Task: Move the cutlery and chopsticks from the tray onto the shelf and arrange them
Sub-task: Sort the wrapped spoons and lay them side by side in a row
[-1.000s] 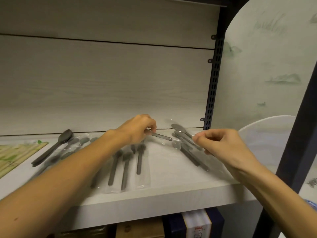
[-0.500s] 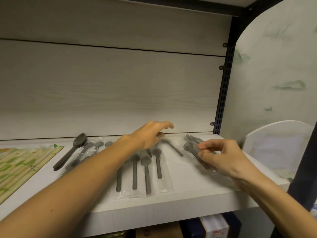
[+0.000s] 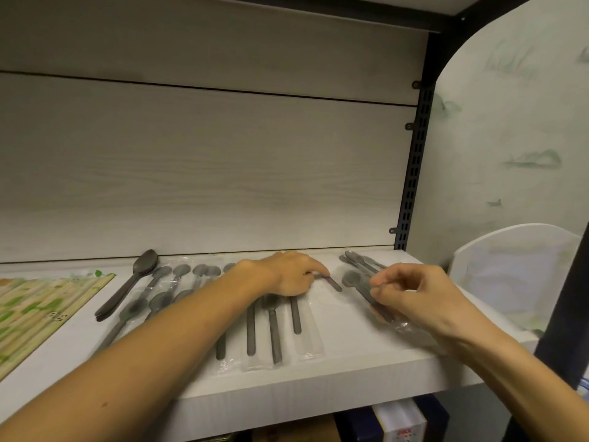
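On the white shelf (image 3: 334, 374) lie several dark grey spoons in clear wrappers (image 3: 274, 330), side by side with handles toward me. My left hand (image 3: 287, 274) reaches over them, its fingers curled on the handle of a slanted wrapped spoon (image 3: 333, 283) at the back. A loose pile of wrapped spoons (image 3: 358, 271) lies to the right. My right hand (image 3: 414, 298) is over that pile and pinches one of its spoons between thumb and fingertips. Green-printed chopstick packs (image 3: 38, 311) lie at the far left, next to unwrapped spoons (image 3: 127, 288).
A white tray (image 3: 510, 266) stands off the shelf's right end. A black slotted upright (image 3: 414, 170) marks the back right corner, with a wood-grain back panel behind the shelf. Boxes (image 3: 398, 425) sit on the level below.
My left hand let go of the slanted spoon, opened, then came down again with fingers curled on its handle. My right hand stayed pinching at the right pile. The view has shifted right.
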A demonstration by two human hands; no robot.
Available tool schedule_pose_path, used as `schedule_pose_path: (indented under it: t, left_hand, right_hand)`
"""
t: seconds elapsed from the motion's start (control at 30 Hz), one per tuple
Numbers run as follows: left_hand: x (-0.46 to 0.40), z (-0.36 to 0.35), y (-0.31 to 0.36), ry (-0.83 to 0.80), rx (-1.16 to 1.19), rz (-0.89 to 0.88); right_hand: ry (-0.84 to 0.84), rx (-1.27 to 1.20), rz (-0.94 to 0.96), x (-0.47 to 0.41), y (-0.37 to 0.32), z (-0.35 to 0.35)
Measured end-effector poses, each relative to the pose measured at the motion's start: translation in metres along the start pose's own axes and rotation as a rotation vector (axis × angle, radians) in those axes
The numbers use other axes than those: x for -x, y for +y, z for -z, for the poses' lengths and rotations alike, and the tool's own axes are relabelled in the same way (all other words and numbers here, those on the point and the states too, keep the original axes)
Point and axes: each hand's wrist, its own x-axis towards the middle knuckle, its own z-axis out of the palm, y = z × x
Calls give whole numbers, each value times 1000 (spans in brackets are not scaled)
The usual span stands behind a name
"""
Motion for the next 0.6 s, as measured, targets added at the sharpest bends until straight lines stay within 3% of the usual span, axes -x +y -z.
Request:
schedule_pose_path:
  t: [0.27,0.5,0.6]
  left_hand:
    - [11,5,-20,96,111,91]
    - [18,8,-26,224,68,100]
    - [18,7,-19,179,83,72]
  right_hand:
    - [-100,-79,7,9,-11,-19]
    - [-273,306,186,7,-6,-29]
    - [-305,345,234,5,-2,-26]
